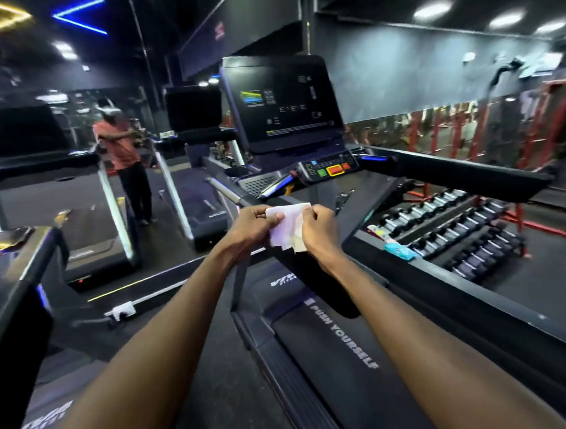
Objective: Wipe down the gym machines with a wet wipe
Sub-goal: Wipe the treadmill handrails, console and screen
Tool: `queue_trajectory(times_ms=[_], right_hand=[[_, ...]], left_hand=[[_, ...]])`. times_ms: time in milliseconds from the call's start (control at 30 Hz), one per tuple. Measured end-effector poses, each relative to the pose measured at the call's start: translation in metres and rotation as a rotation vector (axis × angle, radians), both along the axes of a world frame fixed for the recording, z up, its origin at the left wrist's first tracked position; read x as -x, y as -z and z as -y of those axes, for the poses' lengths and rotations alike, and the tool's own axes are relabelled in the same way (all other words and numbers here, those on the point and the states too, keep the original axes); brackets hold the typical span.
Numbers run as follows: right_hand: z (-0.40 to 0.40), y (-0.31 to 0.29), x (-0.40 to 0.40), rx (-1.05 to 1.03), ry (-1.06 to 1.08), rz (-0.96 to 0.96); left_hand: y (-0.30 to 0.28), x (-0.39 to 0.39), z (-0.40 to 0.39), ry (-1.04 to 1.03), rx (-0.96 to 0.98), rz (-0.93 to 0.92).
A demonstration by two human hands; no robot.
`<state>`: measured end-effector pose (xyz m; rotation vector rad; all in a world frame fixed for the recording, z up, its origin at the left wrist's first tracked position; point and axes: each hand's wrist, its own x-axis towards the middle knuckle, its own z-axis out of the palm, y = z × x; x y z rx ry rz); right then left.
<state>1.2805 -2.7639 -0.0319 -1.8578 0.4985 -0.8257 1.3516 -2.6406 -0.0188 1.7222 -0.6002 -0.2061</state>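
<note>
A white wet wipe (287,225), partly folded, is held in the air between both hands above the left handrail (229,197) of a black treadmill (344,356). My left hand (251,226) pinches its left edge with thumb and fingers. My right hand (319,227) pinches its right side. The treadmill's dark console screen (281,102) and button panel (333,169) stand just beyond the hands. Its belt, printed "PUSH YOURSELF", runs below my forearms.
A blue wipe packet (400,252) lies on the treadmill's right rail (466,172). A dumbbell rack (452,221) stands to the right. A mirror on the left shows a person in an orange shirt (122,146). Another treadmill (18,287) is close at the left.
</note>
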Motion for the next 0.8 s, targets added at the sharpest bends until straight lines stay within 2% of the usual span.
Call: queue_trajectory(times_ms=[133,267,367,467,533,600,700,733,800], right_hand=[[0.033,-0.006,0.026,0.044,0.06,-0.052],[0.056,-0.006,0.057,0.023,0.032,-0.126],[0.066,-0.001,0.081,0.013,0.091,-0.161],[0.068,0.01,0.105,0.065,0.126,-0.219],[0.066,0.017,0.119,0.192,0.144,-0.345],[0.064,0.024,0.129,0.423,0.235,-0.446],[0.051,0.027,0.13,0.722,0.25,-0.312],[0.046,0.029,0.127,0.752,0.187,-0.277],[0.036,0.04,0.123,0.749,0.062,-0.325]], left_hand=[[0.003,0.022,0.037,0.018,0.013,0.027],[0.019,0.043,0.069,-0.027,-0.064,0.197],[0.025,0.065,0.077,-0.094,-0.107,0.286],[0.035,0.079,0.082,-0.071,-0.214,0.384],[0.043,0.082,0.083,-0.04,-0.279,0.395],[0.05,0.087,0.084,-0.018,-0.352,0.419],[0.054,0.096,0.083,-0.033,-0.457,0.498],[0.054,0.096,0.083,-0.037,-0.469,0.515],[0.052,0.094,0.082,-0.038,-0.48,0.528]])
